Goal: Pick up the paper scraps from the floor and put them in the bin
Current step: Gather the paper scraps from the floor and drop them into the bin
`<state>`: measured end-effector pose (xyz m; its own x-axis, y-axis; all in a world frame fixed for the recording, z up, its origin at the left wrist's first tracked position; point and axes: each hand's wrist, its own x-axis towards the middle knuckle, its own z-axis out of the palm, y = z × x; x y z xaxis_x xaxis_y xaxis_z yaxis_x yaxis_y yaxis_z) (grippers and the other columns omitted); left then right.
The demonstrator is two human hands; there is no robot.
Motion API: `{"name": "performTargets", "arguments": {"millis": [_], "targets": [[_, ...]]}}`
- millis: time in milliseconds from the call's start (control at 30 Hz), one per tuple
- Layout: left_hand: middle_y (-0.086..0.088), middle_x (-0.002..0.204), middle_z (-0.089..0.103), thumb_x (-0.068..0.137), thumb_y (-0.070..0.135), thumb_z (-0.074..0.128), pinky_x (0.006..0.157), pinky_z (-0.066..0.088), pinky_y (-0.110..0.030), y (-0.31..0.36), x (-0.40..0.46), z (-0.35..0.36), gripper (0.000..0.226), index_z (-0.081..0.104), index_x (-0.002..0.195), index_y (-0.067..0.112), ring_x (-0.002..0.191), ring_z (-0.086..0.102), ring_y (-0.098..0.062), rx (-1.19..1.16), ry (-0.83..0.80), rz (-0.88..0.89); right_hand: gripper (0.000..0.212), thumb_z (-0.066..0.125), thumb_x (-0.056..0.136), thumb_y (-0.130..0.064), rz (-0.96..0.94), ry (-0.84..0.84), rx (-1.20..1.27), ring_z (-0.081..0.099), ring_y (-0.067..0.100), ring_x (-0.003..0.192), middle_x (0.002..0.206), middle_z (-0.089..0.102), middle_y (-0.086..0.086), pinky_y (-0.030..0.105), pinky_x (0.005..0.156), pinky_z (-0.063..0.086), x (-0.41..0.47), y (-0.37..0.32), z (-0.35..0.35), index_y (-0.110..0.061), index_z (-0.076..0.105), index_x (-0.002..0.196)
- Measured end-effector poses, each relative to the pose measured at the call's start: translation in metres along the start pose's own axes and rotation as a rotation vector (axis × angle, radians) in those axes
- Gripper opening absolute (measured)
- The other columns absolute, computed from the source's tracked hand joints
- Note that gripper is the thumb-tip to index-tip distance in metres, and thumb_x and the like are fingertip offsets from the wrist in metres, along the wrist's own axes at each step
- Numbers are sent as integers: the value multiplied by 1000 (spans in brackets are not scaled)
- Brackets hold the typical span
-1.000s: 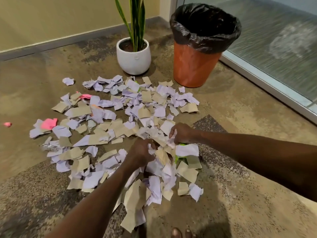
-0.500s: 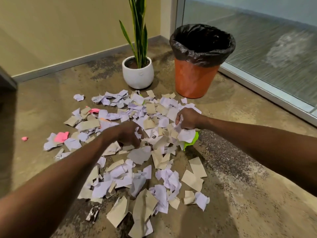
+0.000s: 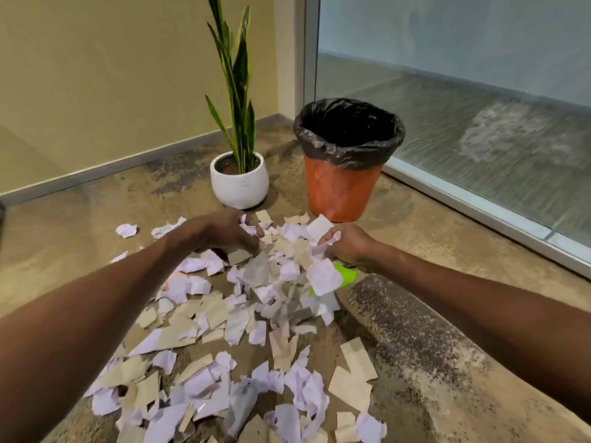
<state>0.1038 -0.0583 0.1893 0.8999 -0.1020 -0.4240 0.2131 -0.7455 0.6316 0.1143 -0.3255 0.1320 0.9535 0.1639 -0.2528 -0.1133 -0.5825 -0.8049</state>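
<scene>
While most of the scraps [image 3: 243,318] lie spread over the floor [image 3: 447,362], from the bottom edge of the view up to just short of the bin [image 3: 343,190], the job looks barely begun. That bin stands at the far end of the floor beside the glass wall [image 3: 479,139], just right of the plant pot [image 3: 240,183]; its black liner gapes dark, and whether any paper is inside cannot be told.

Both hands work the far edge of the pile. My reading is a gathering step, with carrying and dropping yet to come. The right hand [image 3: 347,243] has its fingers curled round a bunch of white scraps, a green piece [image 3: 347,276] hanging under it. The left hand [image 3: 232,233] is curled over the paper, a white bit showing at its fingertips; how firm its hold is, the back of the hand hides.

Scraps run off the bottom edge, so their full count is unknown.
</scene>
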Motion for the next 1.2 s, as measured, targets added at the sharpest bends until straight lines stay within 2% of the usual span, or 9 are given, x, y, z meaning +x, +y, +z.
{"name": "performTargets", "arguments": {"millis": [233,367,500,633,800,900,1000,1100,1200], "targets": [[-8,83,66,73,8,81,53,51,-28,37,31,-7,19,69,86,16,69,63,-20,-560,149,22,30,66,80,15,83,100,266,49,12,44,63,57,6,21,47,39,20,-20,-33,-11,61,67],[-8,69,72,84,9,73,41,51,-23,83,45,-28,11,64,91,11,49,67,-16,-876,159,15,13,66,83,12,15,105,342,62,21,63,75,70,14,32,64,51,35,-60,-72,0,70,81],[-3,64,73,88,18,71,43,53,-21,135,61,-53,9,65,92,12,51,69,-10,-1038,176,57,22,43,96,12,10,51,416,62,20,48,61,66,14,27,46,54,62,-108,-124,2,61,88],[-3,63,72,91,21,69,50,60,-27,186,80,-67,11,65,96,12,51,69,-11,-1067,183,92,37,42,99,2,96,10,694,60,19,49,54,63,12,26,40,54,100,-142,-175,-5,60,67],[-7,104,61,95,33,63,85,59,-45,229,113,-66,37,59,124,11,81,62,-24,-859,167,138,24,55,96,-6,262,159,696,56,23,63,76,57,8,33,45,56,155,-140,-203,-8,56,72],[-15,153,32,95,58,49,95,49,-60,238,133,-63,78,22,155,17,123,47,-47,-691,110,166,3,64,85,-1,375,150,625,68,31,67,83,66,13,43,46,57,171,-131,-203,-3,63,83],[-18,164,-5,95,63,43,105,30,-72,238,153,-60,83,5,158,23,146,6,-52,-764,93,211,69,75,85,-22,424,138,696,43,53,128,147,35,25,62,85,54,187,-117,-202,-3,40,142],[-15,165,2,98,56,43,111,27,-68,233,164,-57,77,9,158,21,148,6,-47,-928,80,244,75,61,97,-30,305,223,813,15,57,142,162,10,20,67,101,42,185,-108,-200,-7,18,155],[-21,155,32,101,47,46,108,44,-49,218,161,-53,66,28,153,11,138,38,-40,-1067,141,239,49,51,102,-19,120,310,884,41,38,138,154,33,17,49,99,51,174,-98,-193,-4,38,146]]}}
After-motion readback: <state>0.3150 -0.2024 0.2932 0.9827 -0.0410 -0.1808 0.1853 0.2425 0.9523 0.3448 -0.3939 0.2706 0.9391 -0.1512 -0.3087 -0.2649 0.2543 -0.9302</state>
